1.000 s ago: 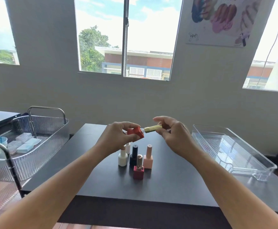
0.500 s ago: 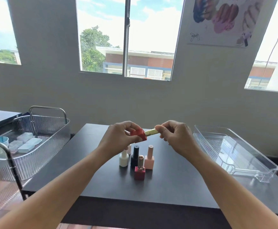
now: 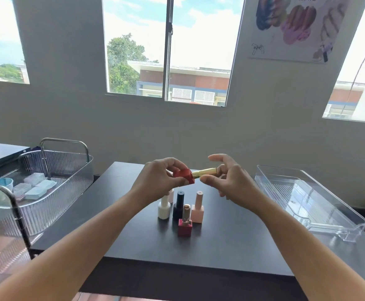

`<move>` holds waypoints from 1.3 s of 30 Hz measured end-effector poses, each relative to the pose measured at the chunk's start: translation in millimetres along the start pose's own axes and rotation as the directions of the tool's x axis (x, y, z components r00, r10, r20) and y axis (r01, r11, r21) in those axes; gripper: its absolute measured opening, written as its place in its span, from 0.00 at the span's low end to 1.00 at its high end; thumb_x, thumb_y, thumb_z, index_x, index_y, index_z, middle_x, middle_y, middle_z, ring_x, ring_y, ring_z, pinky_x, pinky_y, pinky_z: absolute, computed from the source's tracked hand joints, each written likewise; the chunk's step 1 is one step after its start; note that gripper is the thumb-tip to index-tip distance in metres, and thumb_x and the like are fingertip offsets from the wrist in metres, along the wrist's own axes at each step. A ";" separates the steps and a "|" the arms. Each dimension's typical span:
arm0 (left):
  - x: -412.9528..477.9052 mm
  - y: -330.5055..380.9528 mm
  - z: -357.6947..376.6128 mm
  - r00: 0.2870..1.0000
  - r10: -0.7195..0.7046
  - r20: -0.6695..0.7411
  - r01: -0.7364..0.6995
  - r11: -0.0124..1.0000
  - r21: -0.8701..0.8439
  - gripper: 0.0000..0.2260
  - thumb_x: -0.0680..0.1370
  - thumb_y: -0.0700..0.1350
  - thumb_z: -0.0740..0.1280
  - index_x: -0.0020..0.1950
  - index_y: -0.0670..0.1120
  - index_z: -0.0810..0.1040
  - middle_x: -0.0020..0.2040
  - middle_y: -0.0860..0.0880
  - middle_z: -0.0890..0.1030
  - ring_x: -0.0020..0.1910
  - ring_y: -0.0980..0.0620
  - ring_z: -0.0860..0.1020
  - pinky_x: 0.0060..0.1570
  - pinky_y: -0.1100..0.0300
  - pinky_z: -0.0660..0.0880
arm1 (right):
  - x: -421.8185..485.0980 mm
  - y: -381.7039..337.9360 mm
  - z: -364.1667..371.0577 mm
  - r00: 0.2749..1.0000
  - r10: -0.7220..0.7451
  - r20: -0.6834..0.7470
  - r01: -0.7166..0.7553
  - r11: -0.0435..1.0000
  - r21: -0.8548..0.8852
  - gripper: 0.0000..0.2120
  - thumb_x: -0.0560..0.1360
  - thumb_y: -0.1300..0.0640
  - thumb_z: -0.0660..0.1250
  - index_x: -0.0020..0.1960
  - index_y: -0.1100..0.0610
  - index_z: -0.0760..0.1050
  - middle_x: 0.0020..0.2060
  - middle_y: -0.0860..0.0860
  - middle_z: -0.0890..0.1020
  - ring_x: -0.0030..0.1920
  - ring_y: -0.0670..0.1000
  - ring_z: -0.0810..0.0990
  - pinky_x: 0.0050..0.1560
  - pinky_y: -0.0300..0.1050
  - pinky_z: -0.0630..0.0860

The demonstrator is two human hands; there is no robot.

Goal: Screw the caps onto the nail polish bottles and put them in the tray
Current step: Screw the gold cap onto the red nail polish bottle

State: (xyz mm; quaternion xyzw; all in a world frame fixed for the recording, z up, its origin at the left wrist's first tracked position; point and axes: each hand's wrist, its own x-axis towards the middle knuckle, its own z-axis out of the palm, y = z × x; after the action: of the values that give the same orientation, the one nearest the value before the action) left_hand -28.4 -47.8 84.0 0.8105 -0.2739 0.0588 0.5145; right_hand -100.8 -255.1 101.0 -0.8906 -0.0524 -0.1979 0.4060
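Observation:
My left hand grips a red square nail polish bottle, tipped sideways above the table. Its gold cap sticks out to the right. My right hand holds the cap lightly between thumb and forefinger, the other fingers spread apart. Below stand a white bottle, a black bottle, a pink bottle and a dark red bottle with a gold cap. Another pale bottle is partly hidden behind my left hand. The clear plastic tray lies on the table's right side.
The dark table has its front edge close to me. A ribbed clear cart basket with a metal handle stands to the left and holds small pale packets. A wall with windows rises behind the table.
My right hand's fingers have spread apart and its grip on the gold cap has loosened. Both hands and the bottle stay in nearly the same place.

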 end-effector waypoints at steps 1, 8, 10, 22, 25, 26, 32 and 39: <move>0.3 0.3 -0.6 1.000 0.003 -0.003 -0.003 1.000 0.005 0.14 0.60 0.60 0.77 0.43 0.61 0.83 0.42 0.56 0.85 0.40 0.52 0.84 0.33 0.49 0.83 | 0.7 1.8 0.1 1.000 -0.027 -0.007 0.027 1.000 0.001 0.13 0.72 0.50 0.73 0.53 0.47 0.73 0.36 0.50 0.82 0.25 0.45 0.77 0.28 0.36 0.73; -0.9 5.9 -0.3 0.999 0.038 0.009 -0.038 0.998 0.046 0.15 0.59 0.63 0.75 0.43 0.63 0.82 0.40 0.60 0.85 0.38 0.58 0.83 0.39 0.49 0.84 | 0.6 -0.9 -3.8 0.997 -0.023 -0.068 0.014 0.992 -0.127 0.26 0.75 0.34 0.60 0.32 0.53 0.77 0.25 0.47 0.83 0.19 0.44 0.73 0.28 0.39 0.76; -0.7 7.0 0.3 0.999 0.041 0.013 -0.042 0.997 0.062 0.15 0.59 0.63 0.75 0.43 0.63 0.82 0.40 0.62 0.84 0.37 0.60 0.83 0.40 0.50 0.84 | 0.7 -2.8 -6.2 0.998 0.036 -0.049 -0.044 0.983 -0.177 0.35 0.72 0.26 0.53 0.30 0.54 0.78 0.23 0.49 0.82 0.18 0.46 0.74 0.31 0.44 0.78; 2.2 8.7 0.6 0.999 0.054 0.006 -0.054 0.990 0.127 0.12 0.62 0.60 0.77 0.44 0.63 0.82 0.41 0.62 0.85 0.38 0.59 0.82 0.42 0.48 0.83 | -3.6 2.7 -6.5 0.993 -0.109 -0.044 0.096 0.968 -0.233 0.10 0.77 0.43 0.65 0.42 0.48 0.74 0.31 0.46 0.82 0.22 0.44 0.76 0.32 0.46 0.77; 1.7 9.9 1.4 0.997 0.071 -0.008 -0.069 0.983 0.168 0.11 0.64 0.60 0.77 0.44 0.64 0.82 0.41 0.65 0.84 0.37 0.62 0.81 0.42 0.50 0.82 | -5.3 0.5 -8.2 0.998 -0.049 -0.028 0.037 0.945 -0.324 0.22 0.77 0.36 0.57 0.39 0.52 0.74 0.27 0.48 0.82 0.24 0.44 0.75 0.35 0.50 0.77; 1.8 9.8 1.3 0.997 0.075 -0.010 -0.072 0.981 0.178 0.11 0.64 0.60 0.77 0.44 0.64 0.82 0.41 0.65 0.84 0.37 0.62 0.81 0.41 0.51 0.82 | -6.4 0.6 -8.2 0.998 -0.043 -0.036 0.027 0.931 -0.364 0.24 0.77 0.35 0.56 0.39 0.53 0.74 0.27 0.49 0.82 0.27 0.45 0.77 0.36 0.50 0.77; 4.0 8.6 1.7 0.997 0.074 0.017 -0.076 0.965 0.251 0.11 0.64 0.59 0.77 0.45 0.66 0.81 0.41 0.68 0.81 0.38 0.64 0.80 0.40 0.58 0.79 | -15.7 0.6 -5.8 0.987 -0.159 -0.002 0.138 0.859 -0.493 0.23 0.76 0.39 0.63 0.68 0.46 0.70 0.54 0.44 0.80 0.49 0.48 0.79 0.46 0.43 0.69; -0.4 17.4 4.0 0.962 0.272 0.004 -0.249 0.873 0.419 0.08 0.70 0.55 0.75 0.48 0.63 0.82 0.44 0.60 0.81 0.41 0.60 0.79 0.42 0.59 0.77 | -16.7 4.0 1.0 0.975 -0.217 0.046 0.201 0.781 -0.591 0.15 0.81 0.46 0.58 0.61 0.52 0.75 0.53 0.50 0.80 0.47 0.57 0.80 0.43 0.47 0.73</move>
State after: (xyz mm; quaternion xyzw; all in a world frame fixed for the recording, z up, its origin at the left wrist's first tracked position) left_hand -38.2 -56.7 95.9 0.8550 -0.3473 0.2070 0.3249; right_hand -114.8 -255.9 91.0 -0.9587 -0.0814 -0.2590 0.0844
